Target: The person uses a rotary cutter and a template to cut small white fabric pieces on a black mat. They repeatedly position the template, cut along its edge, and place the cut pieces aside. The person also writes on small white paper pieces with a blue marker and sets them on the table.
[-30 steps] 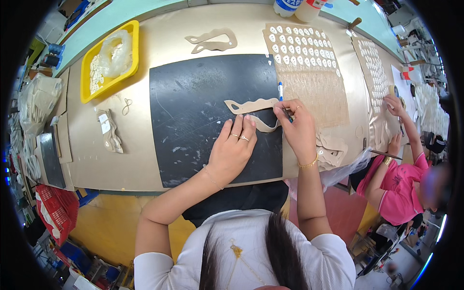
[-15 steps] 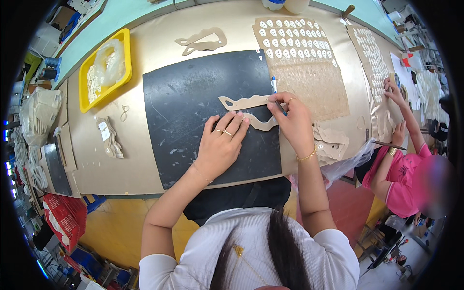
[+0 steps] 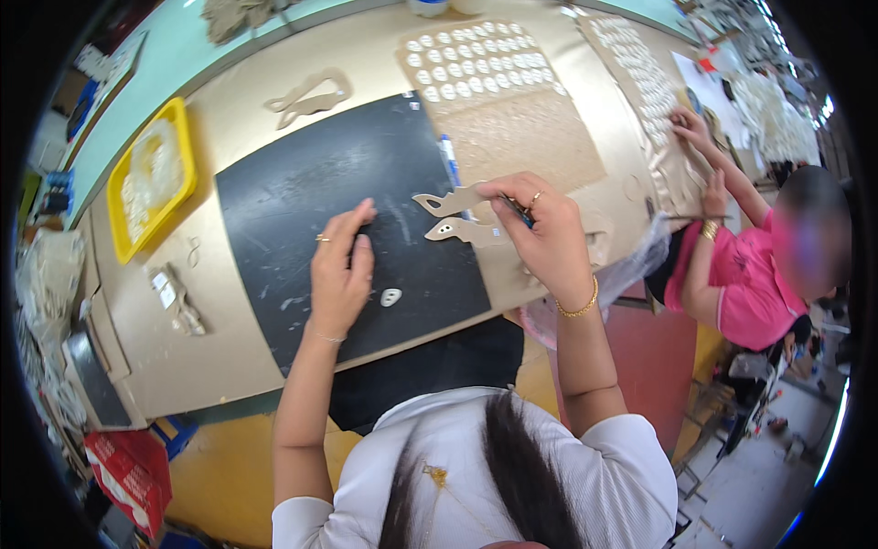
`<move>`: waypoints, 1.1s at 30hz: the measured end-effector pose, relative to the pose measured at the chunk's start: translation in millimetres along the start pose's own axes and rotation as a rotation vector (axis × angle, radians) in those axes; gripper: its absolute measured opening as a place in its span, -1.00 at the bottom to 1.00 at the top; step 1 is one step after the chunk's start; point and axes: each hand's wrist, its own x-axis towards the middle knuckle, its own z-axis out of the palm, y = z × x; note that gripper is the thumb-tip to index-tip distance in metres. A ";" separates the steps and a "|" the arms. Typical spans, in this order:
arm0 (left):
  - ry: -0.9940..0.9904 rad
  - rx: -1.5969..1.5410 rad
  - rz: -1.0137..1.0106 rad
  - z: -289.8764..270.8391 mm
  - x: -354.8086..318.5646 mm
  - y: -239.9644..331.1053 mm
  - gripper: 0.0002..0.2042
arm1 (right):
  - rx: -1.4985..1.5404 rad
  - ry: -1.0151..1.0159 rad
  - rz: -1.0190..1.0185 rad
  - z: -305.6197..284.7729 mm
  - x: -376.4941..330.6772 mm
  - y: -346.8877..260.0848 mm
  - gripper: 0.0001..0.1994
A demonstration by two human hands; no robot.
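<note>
My right hand (image 3: 541, 233) pinches a beige cut-out piece (image 3: 471, 229) with two wavy arms, held over the right edge of a black mat (image 3: 320, 210). A dark, slim tool (image 3: 518, 212) is also tucked among those fingers; its kind I cannot make out. The upper arm ends in an open slot, while the lower tip bears a white patch with small holes. Over the mat's left half, my left hand (image 3: 343, 270) is open with nothing in it. Near it lies a small white oval patch (image 3: 390, 297) with holes.
A yellow tray (image 3: 187, 165) with a plastic bag stands left. Another beige cut-out (image 3: 311, 96) lies beyond the mat; a blue-and-white pen (image 3: 448, 157) rests at its edge. Sheets with rows of white patches (image 3: 476, 59) lie behind. A co-worker in pink (image 3: 745, 274) works at right.
My left hand has let go of the beige piece and moved left. The right hand has drawn the piece to the right. A loose white patch now shows on the mat; the whole view has shifted.
</note>
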 end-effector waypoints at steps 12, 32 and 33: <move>-0.019 0.017 0.056 3.0 -1.1 -0.3 -0.59 | -0.124 0.139 0.042 -84.9 -45.6 -16.9 -0.82; 0.072 0.091 0.186 1.0 0.4 -10.3 -0.62 | -0.253 -0.100 -0.335 46.2 97.6 3.3 -0.88; 0.052 0.083 0.201 -2.8 -1.3 -11.8 -0.61 | -0.234 -0.148 -0.402 77.7 119.1 -3.7 -0.89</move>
